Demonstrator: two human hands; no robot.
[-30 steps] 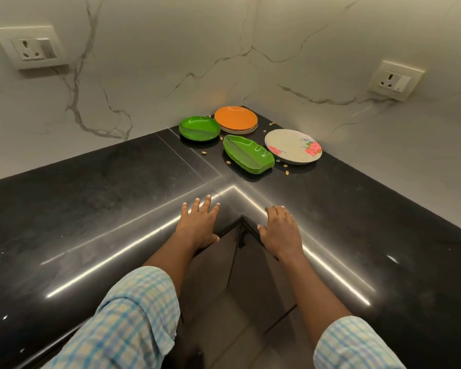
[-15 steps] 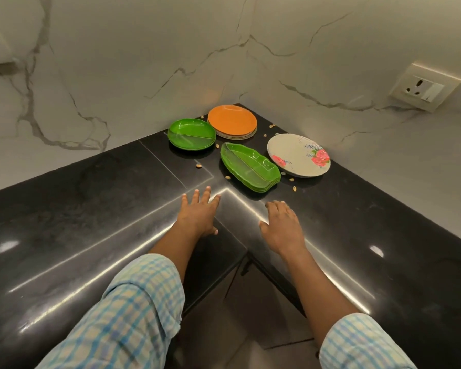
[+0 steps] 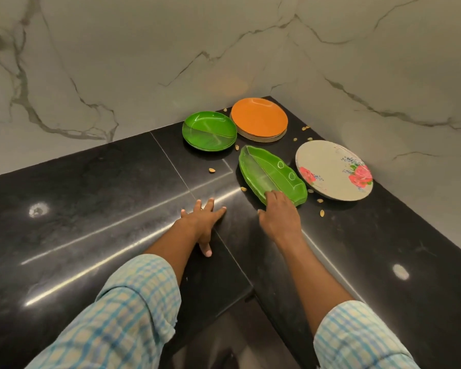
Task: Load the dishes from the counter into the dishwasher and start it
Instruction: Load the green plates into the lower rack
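Note:
In the corner of the black counter lie four lots of dishes. A round green plate stack sits at the back left, an orange plate stack behind it to the right. A green leaf-shaped tray stack lies in front, and a cream plate with red flowers is at the right. My right hand reaches over the near end of the leaf tray, fingertips touching its rim. My left hand rests flat on the counter, fingers spread. No dishwasher is in view.
Small nut shells or seeds are scattered on the counter around the plates. Marble walls close the corner on two sides. The counter's inner edge and dark cabinet fronts are below my arms.
The view has moved in toward the corner. Both hands have slid forward over the counter; my right hand has reached the near end of the leaf tray.

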